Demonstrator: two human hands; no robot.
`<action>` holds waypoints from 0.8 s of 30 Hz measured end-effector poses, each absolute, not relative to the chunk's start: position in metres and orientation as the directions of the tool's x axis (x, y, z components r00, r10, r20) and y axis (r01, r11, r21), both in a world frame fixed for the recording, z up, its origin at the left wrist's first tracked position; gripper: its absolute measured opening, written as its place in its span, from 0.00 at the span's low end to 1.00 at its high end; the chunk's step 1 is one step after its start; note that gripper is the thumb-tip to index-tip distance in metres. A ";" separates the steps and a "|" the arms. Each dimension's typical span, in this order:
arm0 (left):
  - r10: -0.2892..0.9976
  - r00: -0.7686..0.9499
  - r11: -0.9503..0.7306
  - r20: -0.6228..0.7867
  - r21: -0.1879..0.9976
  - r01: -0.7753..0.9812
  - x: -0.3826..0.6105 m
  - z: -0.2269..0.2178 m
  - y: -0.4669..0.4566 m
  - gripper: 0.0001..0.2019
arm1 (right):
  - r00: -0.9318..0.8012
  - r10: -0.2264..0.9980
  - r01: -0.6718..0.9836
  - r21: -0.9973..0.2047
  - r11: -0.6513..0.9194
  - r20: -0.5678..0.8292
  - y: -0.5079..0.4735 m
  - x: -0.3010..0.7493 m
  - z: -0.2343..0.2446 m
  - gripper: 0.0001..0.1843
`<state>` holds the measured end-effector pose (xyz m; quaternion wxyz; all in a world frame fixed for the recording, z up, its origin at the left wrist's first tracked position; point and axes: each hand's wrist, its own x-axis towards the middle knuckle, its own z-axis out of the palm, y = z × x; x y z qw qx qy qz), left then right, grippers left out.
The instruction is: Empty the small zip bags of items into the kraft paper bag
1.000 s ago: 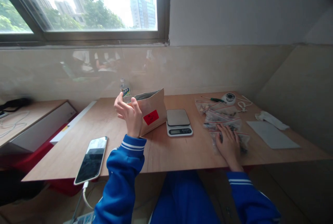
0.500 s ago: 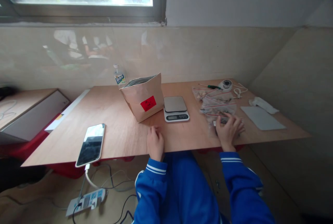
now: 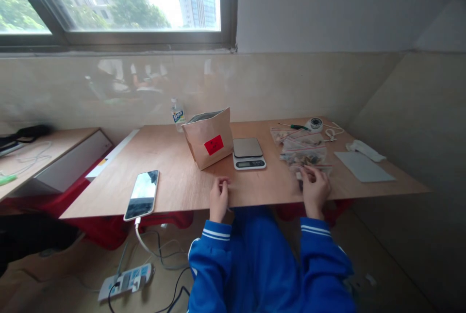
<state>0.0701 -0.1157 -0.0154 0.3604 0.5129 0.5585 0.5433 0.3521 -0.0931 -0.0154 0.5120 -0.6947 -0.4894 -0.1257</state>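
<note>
My left hand (image 3: pixel 219 199) rests at the table's near edge with its fingers curled closed. Whether anything small is in them is hidden. My right hand (image 3: pixel 316 189) bends over the nearest of several clear zip bags (image 3: pixel 304 152), fingers pinched together at that bag's edge. Small parts show inside the bags, too blurred to name. In front of my left hand stand an open brown paper pouch (image 3: pixel 198 143) with a red label and a white digital scale (image 3: pixel 249 150), its plate bare.
A phone (image 3: pixel 143 194) on a cable lies at the left. Behind the pouch is a plastic bottle (image 3: pixel 177 115). A green-handled screwdriver (image 3: pixel 298 127), a white dome camera (image 3: pixel 315 124) and a white sheet (image 3: pixel 364 166) lie at the right. A power strip (image 3: pixel 127 281) is on the floor.
My right hand has shifted slightly left over the nearest bag and its fingers have drawn together. My left hand stays by the edge, fingers curled. The view has tilted up.
</note>
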 end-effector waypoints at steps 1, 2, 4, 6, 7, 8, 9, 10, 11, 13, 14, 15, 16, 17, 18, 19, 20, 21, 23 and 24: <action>0.968 -0.208 -0.112 0.140 0.984 0.140 0.070 -0.009 -0.119 0.09 | 0.507 0.550 0.760 -0.646 0.077 0.663 -0.097 0.340 -0.008 0.21; 0.970 -0.203 -0.115 0.132 0.989 0.097 0.069 -0.001 -0.123 0.10 | 0.526 0.558 0.702 -0.698 0.142 0.642 -0.100 0.325 0.001 0.20; 0.971 -0.194 -0.143 0.143 0.990 0.012 0.071 0.018 -0.131 0.11 | 0.485 0.656 0.547 -0.786 0.290 0.579 -0.107 0.290 0.021 0.18; 0.971 -0.173 -0.176 0.162 0.982 -0.066 0.074 0.037 -0.138 0.13 | 0.302 0.798 0.400 -0.829 0.391 0.522 -0.114 0.256 0.040 0.15; 0.974 -0.154 -0.180 0.164 0.979 -0.094 0.077 0.044 -0.141 0.13 | 0.189 0.856 0.309 -0.857 0.413 0.481 -0.118 0.241 0.047 0.14; 0.980 -0.133 -0.166 0.151 0.979 -0.115 0.080 0.048 -0.143 0.13 | 0.080 0.892 0.211 -0.882 0.422 0.446 -0.122 0.227 0.052 0.13; 0.985 -0.120 -0.140 0.124 0.981 -0.136 0.082 0.050 -0.144 0.12 | -0.022 0.911 0.119 -0.904 0.411 0.411 -0.127 0.216 0.055 0.13; 0.989 -0.122 -0.107 0.088 0.981 -0.161 0.085 0.049 -0.145 0.12 | -0.109 0.919 0.038 -0.922 0.385 0.379 -0.130 0.206 0.056 0.13; 0.989 -0.140 -0.073 0.047 0.979 -0.188 0.087 0.047 -0.145 0.11 | -0.172 0.920 -0.022 -0.935 0.353 0.352 -0.134 0.199 0.054 0.13; 0.982 -0.190 -0.029 -0.020 0.968 -0.251 0.090 0.039 -0.145 0.12 | -0.209 0.928 -0.077 -0.951 0.299 0.309 -0.138 0.189 0.049 0.14; 0.978 -0.207 -0.025 -0.034 0.961 -0.276 0.091 0.036 -0.144 0.12 | -0.188 0.937 -0.085 -0.955 0.283 0.294 -0.139 0.186 0.046 0.15; 0.977 -0.212 -0.030 -0.033 0.957 -0.288 0.092 0.034 -0.144 0.13 | -0.153 0.947 -0.085 -0.958 0.274 0.284 -0.139 0.185 0.043 0.16; 0.978 -0.209 -0.040 -0.022 0.956 -0.289 0.093 0.032 -0.144 0.14 | -0.116 0.953 -0.083 -0.959 0.271 0.280 -0.139 0.185 0.041 0.18; 0.979 -0.205 -0.056 -0.004 0.957 -0.283 0.093 0.032 -0.144 0.16 | -0.094 0.957 -0.076 -0.960 0.269 0.276 -0.139 0.186 0.040 0.19; 0.978 -0.207 -0.076 0.019 0.960 -0.269 0.093 0.032 -0.144 0.17 | -0.091 0.958 -0.064 -0.962 0.267 0.272 -0.139 0.188 0.039 0.18; 0.976 -0.212 -0.096 0.043 0.965 -0.245 0.093 0.031 -0.144 0.16 | -0.100 0.958 -0.046 -0.964 0.264 0.267 -0.139 0.190 0.039 0.17; 0.974 -0.217 -0.114 0.066 0.970 -0.216 0.093 0.031 -0.144 0.16 | -0.113 0.959 -0.025 -0.966 0.259 0.260 -0.139 0.192 0.039 0.15; 0.973 -0.217 -0.125 0.084 0.975 -0.185 0.092 0.030 -0.143 0.15 | -0.125 0.960 -0.005 -0.968 0.251 0.249 -0.139 0.194 0.039 0.14; 0.974 -0.204 -0.130 0.101 0.983 -0.133 0.091 0.025 -0.143 0.15 | -0.139 0.965 0.023 -0.974 0.227 0.222 -0.140 0.197 0.040 0.13; 0.976 -0.193 -0.125 0.102 0.986 -0.111 0.090 0.023 -0.142 0.14 | -0.138 0.968 0.030 -0.976 0.215 0.209 -0.141 0.198 0.039 0.13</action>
